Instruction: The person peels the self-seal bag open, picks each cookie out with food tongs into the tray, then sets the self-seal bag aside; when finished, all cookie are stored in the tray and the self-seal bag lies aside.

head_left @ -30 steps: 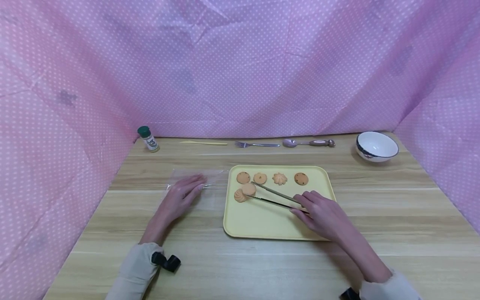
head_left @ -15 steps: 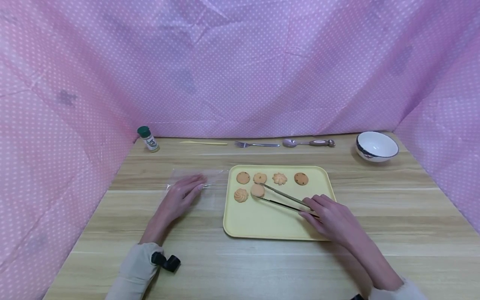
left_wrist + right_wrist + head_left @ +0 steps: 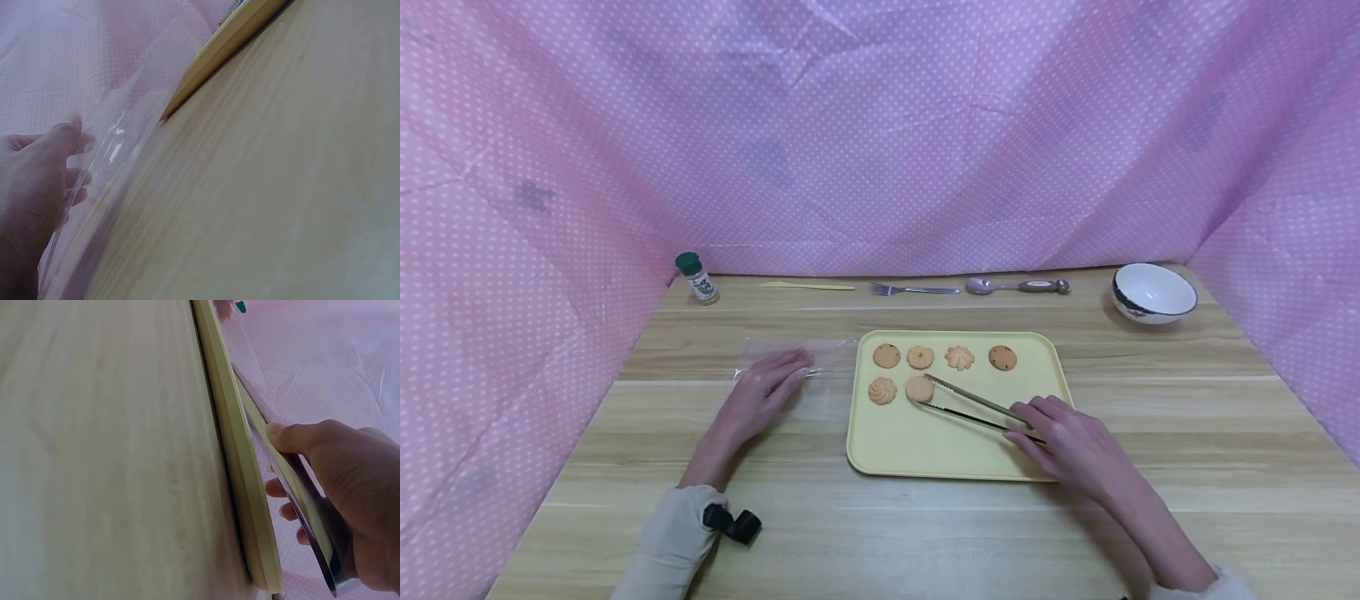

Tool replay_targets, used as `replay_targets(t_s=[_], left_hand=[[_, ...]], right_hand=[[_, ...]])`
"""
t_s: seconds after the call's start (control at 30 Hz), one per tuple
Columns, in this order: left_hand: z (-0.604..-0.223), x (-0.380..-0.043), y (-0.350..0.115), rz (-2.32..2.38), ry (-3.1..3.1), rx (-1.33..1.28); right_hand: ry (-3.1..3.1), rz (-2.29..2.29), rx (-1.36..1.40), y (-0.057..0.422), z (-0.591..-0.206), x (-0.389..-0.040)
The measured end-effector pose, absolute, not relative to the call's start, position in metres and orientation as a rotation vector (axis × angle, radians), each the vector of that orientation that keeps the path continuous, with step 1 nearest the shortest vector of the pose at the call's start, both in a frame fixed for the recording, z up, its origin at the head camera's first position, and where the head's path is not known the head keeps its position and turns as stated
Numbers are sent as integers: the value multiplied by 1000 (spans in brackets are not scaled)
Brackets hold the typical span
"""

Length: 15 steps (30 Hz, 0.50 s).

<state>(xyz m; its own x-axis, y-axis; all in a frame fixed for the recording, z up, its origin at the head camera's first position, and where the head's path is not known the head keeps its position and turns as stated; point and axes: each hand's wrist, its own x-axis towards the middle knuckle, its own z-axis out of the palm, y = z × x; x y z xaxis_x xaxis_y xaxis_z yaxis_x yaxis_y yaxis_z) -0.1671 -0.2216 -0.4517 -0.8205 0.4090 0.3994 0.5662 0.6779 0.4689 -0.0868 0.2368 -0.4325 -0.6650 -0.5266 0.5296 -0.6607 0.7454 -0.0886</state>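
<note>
In the head view my right hand (image 3: 1067,437) grips metal tongs (image 3: 977,408), their two tips at opposite edges of a plain round cookie (image 3: 918,389) over the tray. A swirl cookie (image 3: 882,391) lies just to its left, and a row of several cookies lies behind. The right wrist view has the thumb pressed along one arm of the tongs (image 3: 294,481), fingers curled on the other side. My left hand (image 3: 766,392) is at a clear plastic bag (image 3: 119,144) left of the tray; in the left wrist view its thumb and bent fingers hold the film, raised.
The yellow tray (image 3: 955,454) lies on the wooden table. Along the back are a green-capped shaker (image 3: 697,279), a yellow knife (image 3: 807,286), a fork (image 3: 913,290) and a spoon (image 3: 1017,286). A white bowl (image 3: 1153,293) stands back right. Pink dotted cloth surrounds the table.
My right hand has drawn the tongs and the plain round cookie rightward, away from the swirl cookie, then slightly toward the tray's front. The left hand stays still at the bag.
</note>
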Motion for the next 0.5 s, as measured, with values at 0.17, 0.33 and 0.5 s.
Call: replay_targets(t_s=[0.17, 0.33, 0.5], left_hand=[[-450, -167, -222, -870, -2639, -781], [-450, -166, -222, -875, -2645, -777], [-450, -165, -221, -873, -2653, -769]], right_hand=[[-2464, 380, 902, 237, -433, -86], [-2472, 388, 897, 237, -434, -86], [-2500, 398, 894, 238, -434, -85]])
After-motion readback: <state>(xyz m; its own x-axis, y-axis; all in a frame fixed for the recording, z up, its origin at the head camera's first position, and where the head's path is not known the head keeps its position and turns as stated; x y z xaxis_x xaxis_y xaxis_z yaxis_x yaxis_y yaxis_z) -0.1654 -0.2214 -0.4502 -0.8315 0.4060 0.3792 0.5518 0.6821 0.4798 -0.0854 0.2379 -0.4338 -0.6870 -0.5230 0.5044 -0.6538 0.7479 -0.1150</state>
